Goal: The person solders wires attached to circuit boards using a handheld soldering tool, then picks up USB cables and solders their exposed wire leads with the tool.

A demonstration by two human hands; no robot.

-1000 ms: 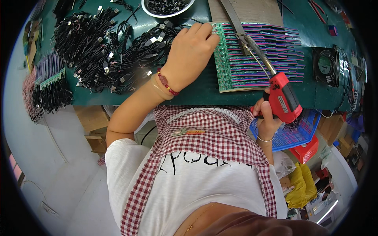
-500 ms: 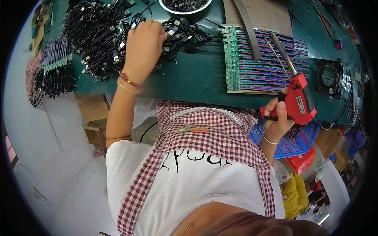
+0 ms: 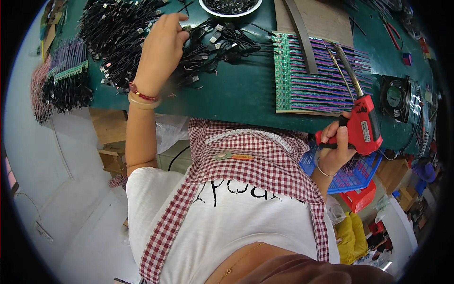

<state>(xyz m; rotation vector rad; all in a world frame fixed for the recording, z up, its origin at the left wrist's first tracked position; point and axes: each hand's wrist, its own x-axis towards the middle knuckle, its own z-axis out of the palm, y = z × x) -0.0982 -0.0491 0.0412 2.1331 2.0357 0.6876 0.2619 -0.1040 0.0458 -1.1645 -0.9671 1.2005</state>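
My left hand is over loose black USB cables heaped on the green table. Its thumb and forefinger stand apart, and I see nothing held between them; the other fingers are partly hidden. A red soldering gun is gripped in my right hand, with its long metal tip pointing up and away. Beneath the tip lies a row of small green circuit boards with purple and dark wires running right. Black cables reach the boards' left side, and a grey metal bar rests across the wires.
A white bowl of small dark parts stands at the back. Finished-looking bundles of wired boards hang at the left table edge. At right are a black fan-like device and red-handled pliers. A blue basket sits below the table edge.
My left hand has moved left and a little farther over the cables, and its thumb and forefinger have spread. My right hand keeps its grip on the soldering gun, almost unmoved.
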